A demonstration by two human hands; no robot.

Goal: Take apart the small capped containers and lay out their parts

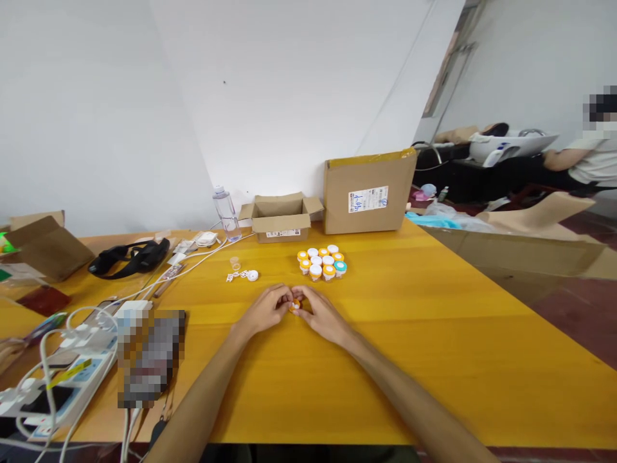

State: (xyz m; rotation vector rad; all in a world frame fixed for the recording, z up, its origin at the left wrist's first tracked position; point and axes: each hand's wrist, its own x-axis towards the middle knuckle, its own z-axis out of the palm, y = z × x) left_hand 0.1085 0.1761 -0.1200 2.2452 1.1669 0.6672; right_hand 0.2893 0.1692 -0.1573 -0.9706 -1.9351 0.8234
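Note:
My left hand (268,310) and my right hand (324,315) meet over the middle of the table. Between their fingertips is a small orange cap (295,307) with a white part on it, both hands closed on it. The fingers hide some of its shape. Just beyond stands a cluster of small clear jars with white, orange and teal lids (328,260). To the left of the cluster lie a white lid (252,276), several small white openwork pieces (236,276) and a little clear cup (234,263).
Along the wall stand a clear bottle (226,215), an open cardboard box (281,226) and a taped carton (369,193). Power strips (81,379), cables, a pixelated dark item (154,357) and a black strap (129,258) fill the left side. A person (595,151) sits at far right.

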